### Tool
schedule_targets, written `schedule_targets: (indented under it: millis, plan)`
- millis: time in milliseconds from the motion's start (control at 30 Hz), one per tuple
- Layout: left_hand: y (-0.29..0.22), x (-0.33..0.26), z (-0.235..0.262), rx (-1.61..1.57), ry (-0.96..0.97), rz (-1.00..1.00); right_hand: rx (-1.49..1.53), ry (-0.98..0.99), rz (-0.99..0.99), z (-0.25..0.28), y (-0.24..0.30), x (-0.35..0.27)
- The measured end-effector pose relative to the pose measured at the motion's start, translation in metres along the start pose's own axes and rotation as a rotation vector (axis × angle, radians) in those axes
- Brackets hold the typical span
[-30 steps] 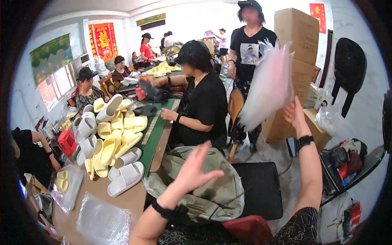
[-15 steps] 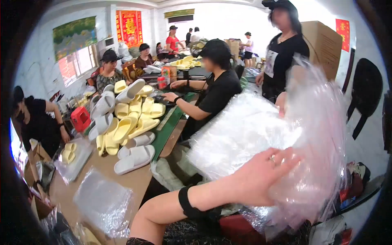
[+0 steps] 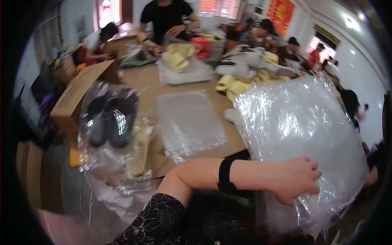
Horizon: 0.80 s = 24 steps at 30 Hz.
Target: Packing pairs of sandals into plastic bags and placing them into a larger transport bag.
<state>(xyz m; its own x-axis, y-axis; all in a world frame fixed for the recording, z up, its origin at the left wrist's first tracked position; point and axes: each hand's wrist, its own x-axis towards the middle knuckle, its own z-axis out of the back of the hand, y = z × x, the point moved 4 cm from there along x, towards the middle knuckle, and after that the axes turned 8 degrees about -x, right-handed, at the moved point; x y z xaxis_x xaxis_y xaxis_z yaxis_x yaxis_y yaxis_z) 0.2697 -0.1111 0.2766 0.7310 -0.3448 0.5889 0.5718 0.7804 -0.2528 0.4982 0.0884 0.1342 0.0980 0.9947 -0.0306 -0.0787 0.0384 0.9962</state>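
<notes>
My left hand [image 3: 295,180] reaches in from the lower left, a black band round the forearm. Its fingers are curled on the face of a large stack of clear plastic bags [image 3: 294,122], and the film creases beside them. A blurred patch of skin at the stack's right edge appears to be my right hand [image 3: 372,176]; its fingers are hidden. Flat on the brown table [image 3: 147,77] lies another clear plastic bag [image 3: 190,122]. Left of that, dark slippers [image 3: 110,118] rest inside clear bags beside a yellow slipper [image 3: 141,147].
An open cardboard box [image 3: 83,90] stands at the left table edge. Yellow slippers [image 3: 177,57] lie on bags across the table, before a person in black [image 3: 165,20]. Grey slippers [image 3: 241,69] and yellow ones are piled behind my stack. Other people sit farther back.
The view has swung left, bringing the cardboard box and bagged dark slippers into sight. The stack of bags now hangs flatter and more spread out; my left hand stays against it.
</notes>
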Motion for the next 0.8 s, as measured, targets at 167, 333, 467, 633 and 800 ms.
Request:
schedule_targets:
  millis: [167,333,467,633,800]
  plan:
    - [0.015,-0.088,0.061,0.162,0.05,0.305,-0.013,0.194,-0.046,-0.091,-0.041,0.065]
    - [0.037,-0.181,0.122,0.311,0.087,0.627,0.002,0.225,-0.058,-0.111,-0.077,0.091]
    - [0.045,-0.227,0.154,0.404,0.151,0.876,0.008,0.25,-0.065,-0.118,-0.102,0.105]
    - [0.066,-0.294,0.15,0.543,0.259,0.881,0.015,0.267,-0.063,-0.121,-0.127,0.114]
    - [0.083,-0.369,0.126,0.273,0.29,1.146,0.02,0.247,-0.062,-0.111,-0.15,0.11]
